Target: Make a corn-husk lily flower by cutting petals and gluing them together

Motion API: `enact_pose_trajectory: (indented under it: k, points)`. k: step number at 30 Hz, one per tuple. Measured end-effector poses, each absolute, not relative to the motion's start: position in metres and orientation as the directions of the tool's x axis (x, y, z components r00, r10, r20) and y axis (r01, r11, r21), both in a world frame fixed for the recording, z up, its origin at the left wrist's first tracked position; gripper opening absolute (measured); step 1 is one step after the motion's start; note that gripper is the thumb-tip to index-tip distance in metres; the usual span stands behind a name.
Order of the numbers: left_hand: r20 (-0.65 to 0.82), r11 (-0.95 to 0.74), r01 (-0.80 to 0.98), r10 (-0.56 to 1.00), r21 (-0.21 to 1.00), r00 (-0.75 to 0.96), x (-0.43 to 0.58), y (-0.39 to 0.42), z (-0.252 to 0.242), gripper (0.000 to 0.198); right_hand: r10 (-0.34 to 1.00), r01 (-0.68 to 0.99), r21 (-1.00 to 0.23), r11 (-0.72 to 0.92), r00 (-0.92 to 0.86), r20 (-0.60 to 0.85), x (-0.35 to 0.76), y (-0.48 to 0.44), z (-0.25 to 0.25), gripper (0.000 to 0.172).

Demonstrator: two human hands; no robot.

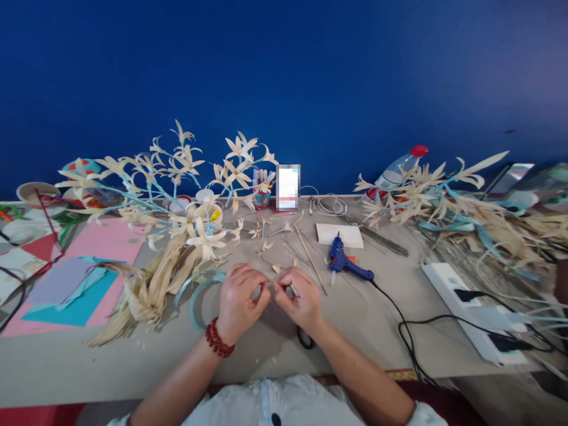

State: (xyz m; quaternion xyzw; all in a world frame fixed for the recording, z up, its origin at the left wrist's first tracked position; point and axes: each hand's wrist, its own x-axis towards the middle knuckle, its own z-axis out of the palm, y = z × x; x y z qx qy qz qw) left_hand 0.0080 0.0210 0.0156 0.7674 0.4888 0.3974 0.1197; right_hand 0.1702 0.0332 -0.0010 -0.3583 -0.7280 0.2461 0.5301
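Note:
My left hand (244, 299), with a red bead bracelet (219, 338) at its wrist, has thumb and forefinger pinched together. Close beside it, my right hand (300, 299) makes the same pinch. The fingertips almost meet above the table (270, 358); what lies between them is too small to make out. A pale blue tape roll (194, 306) lies just left of my left hand. Beyond the fingers are small husk scraps (276, 268) and a thin wooden stick (313, 251). A black loop (305, 339) shows partly under my right wrist.
Dried husks (148, 287) and coloured paper (57, 319) lie left. Husk flowers on blue stems (151, 183) stand behind. To the right are a blue glue gun (348, 264), thin wires (381, 239), a corded power strip (457, 322) and more flowers (426, 189). A phone (288, 186) stands upright.

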Motion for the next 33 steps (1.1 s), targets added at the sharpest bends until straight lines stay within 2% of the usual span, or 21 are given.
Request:
enact_pose_trajectory:
  k: [4, 7, 12, 16, 21, 27, 33]
  points:
    - [0.521, -0.429, 0.686, 0.849, 0.587, 0.086, -0.002, 0.022, 0.015, 0.011, 0.763, 0.264, -0.724, 0.638, -0.087, 0.641, 0.171, 0.033, 0.002, 0.014]
    - [0.489, -0.468, 0.607, 0.86, 0.642, 0.146, 0.0, 0.02, 0.018, 0.013, 0.768, 0.255, -0.728, 0.637, -0.117, 0.63, 0.171, 0.034, 0.001, 0.013]
    - [0.507, -0.547, 0.61, 0.822, 0.573, 0.26, 0.013, 0.017, 0.021, 0.011, 0.756, 0.256, -0.712, 0.654, -0.179, 0.63, 0.168, 0.034, -0.005, 0.014]
    - [0.545, -0.545, 0.643, 0.807, 0.539, 0.226, 0.01, 0.019, 0.017, 0.011, 0.744, 0.273, -0.693, 0.667, -0.184, 0.643, 0.168, 0.033, -0.003, 0.014]
    - [0.577, -0.48, 0.687, 0.81, 0.545, 0.107, -0.003, 0.021, 0.014, 0.014, 0.753, 0.282, -0.707, 0.648, -0.097, 0.651, 0.171, 0.033, 0.0, 0.014]
    - [0.534, -0.536, 0.629, 0.817, 0.564, 0.217, 0.011, 0.017, 0.021, 0.012, 0.754, 0.286, -0.701, 0.653, -0.159, 0.637, 0.169, 0.033, -0.001, 0.014]
    - [0.569, -0.513, 0.674, 0.806, 0.532, 0.165, 0.007, 0.018, 0.018, 0.009, 0.755, 0.31, -0.696, 0.648, -0.143, 0.64, 0.167, 0.031, -0.001, 0.013]
